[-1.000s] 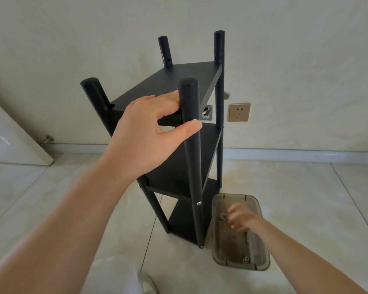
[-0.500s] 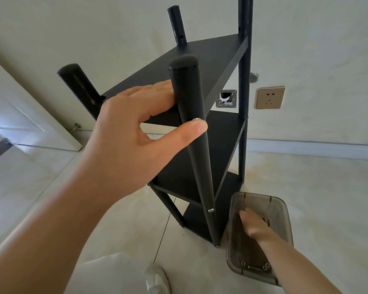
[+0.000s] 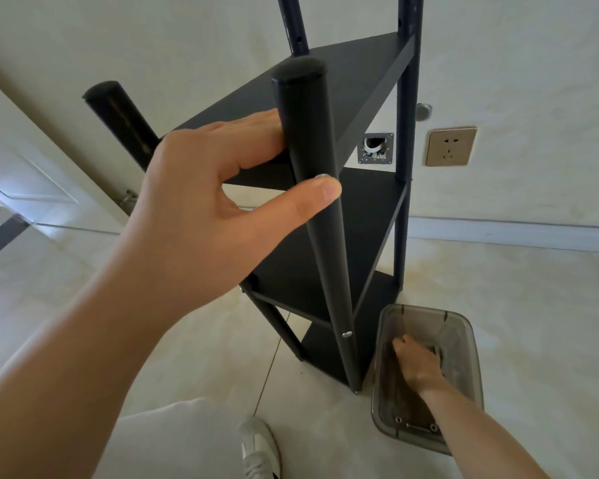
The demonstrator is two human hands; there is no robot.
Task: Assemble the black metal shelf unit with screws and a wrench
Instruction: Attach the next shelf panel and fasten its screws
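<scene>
The black metal shelf unit (image 3: 353, 81) stands on the floor with several shelves between round posts. My left hand (image 3: 215, 202) grips the nearest post (image 3: 308, 140) just below its capped top, thumb in front and fingers behind. A silver screw head (image 3: 347, 334) shows low on that post. My right hand (image 3: 417, 363) reaches down into a clear grey plastic bin (image 3: 464, 340) beside the shelf's foot, with its fingers down on a small metal piece; whether it grips that piece I cannot tell. Small washers and a metal part (image 3: 416, 425) lie at the bin's near end.
A wall with a socket plate (image 3: 451, 145) and an open wiring box (image 3: 376, 148) stands just behind the shelf. A white door (image 3: 32, 167) leans in at the left. My shoe (image 3: 260, 447) rests on the tiled floor below.
The view has moved closer to the shelf and tilted. My right hand has gone deeper toward the far end of the bin. My left hand keeps its hold on the post.
</scene>
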